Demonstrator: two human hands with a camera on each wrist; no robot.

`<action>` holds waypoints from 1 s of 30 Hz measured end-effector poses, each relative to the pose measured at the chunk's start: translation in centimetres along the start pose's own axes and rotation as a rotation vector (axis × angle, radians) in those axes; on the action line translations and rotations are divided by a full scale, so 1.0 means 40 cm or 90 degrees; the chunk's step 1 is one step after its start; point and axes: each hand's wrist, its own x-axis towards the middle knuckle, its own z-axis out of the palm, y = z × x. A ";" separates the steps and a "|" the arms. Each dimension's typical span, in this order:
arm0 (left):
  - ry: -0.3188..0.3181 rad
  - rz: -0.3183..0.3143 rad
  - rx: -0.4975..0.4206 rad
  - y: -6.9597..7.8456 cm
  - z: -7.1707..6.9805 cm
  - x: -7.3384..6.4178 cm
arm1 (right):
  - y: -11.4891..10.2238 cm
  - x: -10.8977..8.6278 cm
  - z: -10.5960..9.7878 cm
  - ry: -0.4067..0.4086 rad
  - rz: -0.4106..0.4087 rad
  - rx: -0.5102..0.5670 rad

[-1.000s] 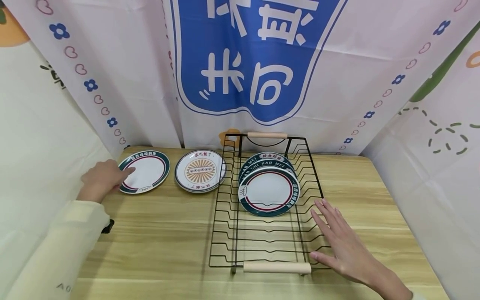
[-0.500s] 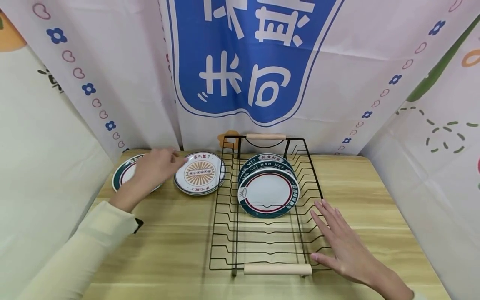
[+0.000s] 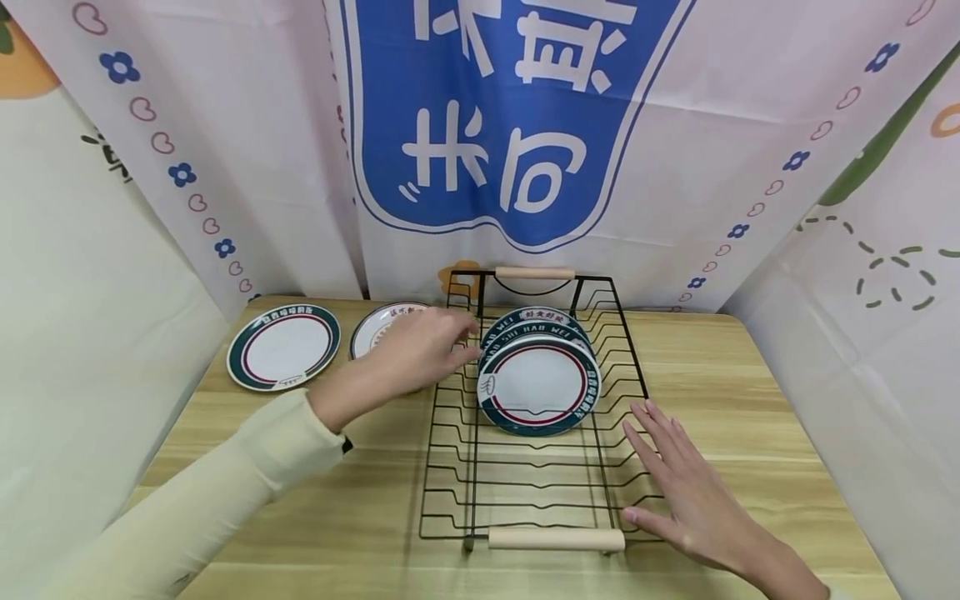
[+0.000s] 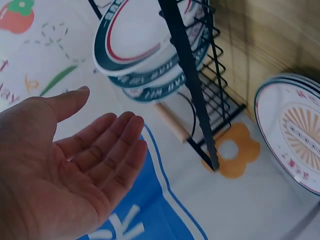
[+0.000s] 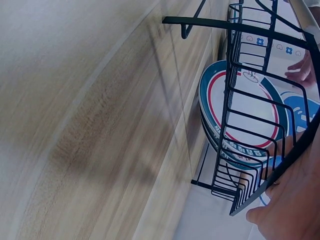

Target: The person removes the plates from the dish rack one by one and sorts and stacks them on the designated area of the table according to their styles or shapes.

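Observation:
In the head view my left hand (image 3: 412, 350) is over the stacked sunburst plates (image 3: 365, 337), partly hiding them, its fingertips at the left side of the black wire dish rack (image 3: 536, 482). The left wrist view shows its palm (image 4: 85, 170) holding nothing, fingers loosely bent. Green-rimmed plates (image 3: 537, 385) lean one behind another in the rack's rear half. Beside the rack's right edge, my right hand (image 3: 693, 492) has its fingers spread, fingertips at the wires. From the right wrist, part of that hand (image 5: 290, 195) shows at the rack's side.
A single green-rimmed plate (image 3: 283, 347) lies flat on the wooden table (image 3: 337, 517) at the far left. The rack has pale wooden handles, one at the front (image 3: 555, 538) and one at the back (image 3: 535, 272). A printed cloth (image 3: 285, 150) hangs behind the table.
My left hand has moved right, from the green-rimmed plate at the far left across the sunburst plates to the rack's left side. My right hand has stayed in place.

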 end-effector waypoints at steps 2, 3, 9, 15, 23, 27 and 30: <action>-0.026 0.018 -0.011 0.016 0.010 0.018 | -0.001 0.000 0.000 -0.003 0.003 0.002; -0.039 0.026 -0.014 0.022 0.015 0.027 | -0.001 0.001 0.001 -0.003 0.004 0.004; -0.082 0.057 -0.007 0.046 0.054 0.077 | -0.002 0.001 0.003 0.003 0.006 0.009; -0.092 0.056 -0.051 0.052 0.084 0.110 | -0.001 0.002 0.001 0.016 -0.003 0.013; -0.145 0.056 -0.068 0.053 0.109 0.147 | -0.002 0.006 0.000 0.008 0.000 0.017; -0.168 0.069 -0.070 0.051 0.120 0.157 | -0.002 0.005 0.001 0.009 0.000 0.021; -0.171 0.083 -0.070 0.047 0.126 0.161 | -0.001 0.003 0.003 0.012 -0.002 0.020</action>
